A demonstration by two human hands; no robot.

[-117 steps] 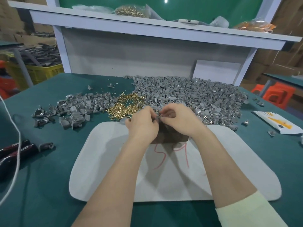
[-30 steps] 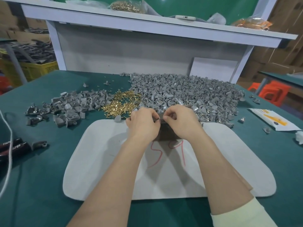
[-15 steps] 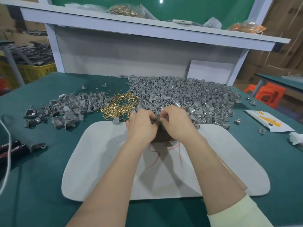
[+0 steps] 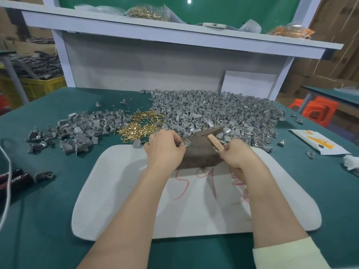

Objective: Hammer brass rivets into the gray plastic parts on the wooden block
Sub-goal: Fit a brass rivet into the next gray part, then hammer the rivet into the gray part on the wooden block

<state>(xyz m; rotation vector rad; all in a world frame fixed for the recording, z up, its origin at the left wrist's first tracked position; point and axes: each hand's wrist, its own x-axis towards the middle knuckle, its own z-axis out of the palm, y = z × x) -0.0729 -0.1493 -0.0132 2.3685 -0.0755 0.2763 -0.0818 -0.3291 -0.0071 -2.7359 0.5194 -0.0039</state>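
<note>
A dark wooden block (image 4: pixel 202 154) sits at the far edge of a white board (image 4: pixel 120 191). My left hand (image 4: pixel 165 150) pinches a small gray plastic part (image 4: pixel 186 143) with a brass rivet against the block's top. My right hand (image 4: pixel 238 155) grips a hammer by its light wooden handle (image 4: pixel 213 143); the dark head (image 4: pixel 210 131) lies along the block's far edge. Loose brass rivets (image 4: pixel 139 127) are heaped just beyond my left hand. A big pile of gray parts (image 4: pixel 213 111) lies behind the block.
A smaller heap of gray parts (image 4: pixel 77 129) lies at left on the green table. A black tool and white cable (image 4: pixel 7 177) sit at the left edge, a white-orange packet (image 4: pixel 318 142) at right. A white shelf (image 4: pixel 174 35) with bags stands behind.
My hands were together over the block; now my right hand has drawn away to the right and holds the hammer. My left hand stays on the part.
</note>
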